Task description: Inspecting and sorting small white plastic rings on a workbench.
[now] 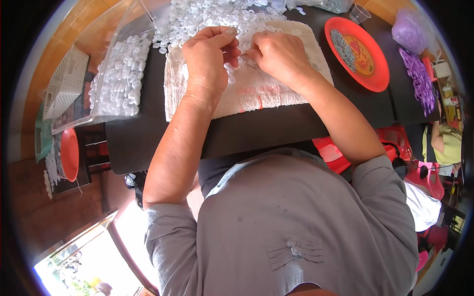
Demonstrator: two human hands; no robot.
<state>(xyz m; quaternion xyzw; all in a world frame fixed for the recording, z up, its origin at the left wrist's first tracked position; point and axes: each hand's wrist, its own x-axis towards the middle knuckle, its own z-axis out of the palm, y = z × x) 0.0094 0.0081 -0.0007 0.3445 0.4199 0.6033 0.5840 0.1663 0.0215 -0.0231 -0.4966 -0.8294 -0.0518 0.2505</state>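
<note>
My left hand is raised over a pale cloth, its thumb and forefinger pinched together. What lies between those fingertips is too small to make out. My right hand is close beside it with curled fingers, and whatever they grip is hidden. Just beyond both hands spreads a heap of small white plastic pieces, several of them ring-shaped. A few white pieces show beneath my left fingers.
Right of the cloth, a red oval plate holds a pile of thin metal pieces. A clear cup and purple strands lie beyond it. At left stands a clear bin of white pieces on the dark table.
</note>
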